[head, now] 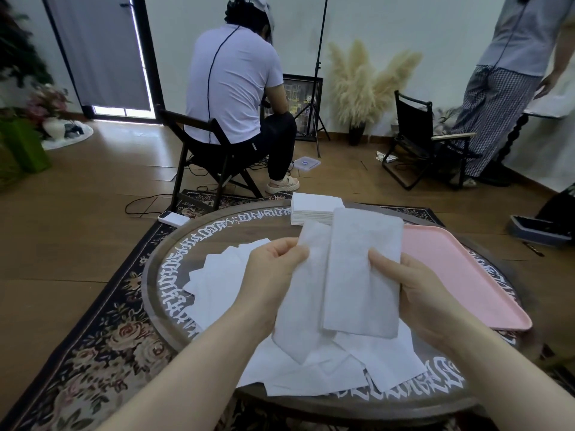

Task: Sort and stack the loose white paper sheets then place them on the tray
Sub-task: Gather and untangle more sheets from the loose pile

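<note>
I hold two white paper sheets up over the round table [161, 293]. My left hand [273, 272] pinches the left sheet [298, 312] near its top edge. My right hand [413, 290] grips the right sheet [364, 269] along its right side, and this sheet overlaps the left one. Several loose white sheets [311, 374] lie scattered on the table beneath and to the left of my hands. A neat stack of white sheets [314, 208] sits at the table's far edge. The pink tray [460, 269] lies empty on the right side of the table.
A person sits on a folding chair [202, 150] beyond the table, back turned. Another person [504, 88] stands at the far right by a black chair [420, 141]. A white power bank [172, 218] lies on the patterned rug [102, 337] by the table's left rim.
</note>
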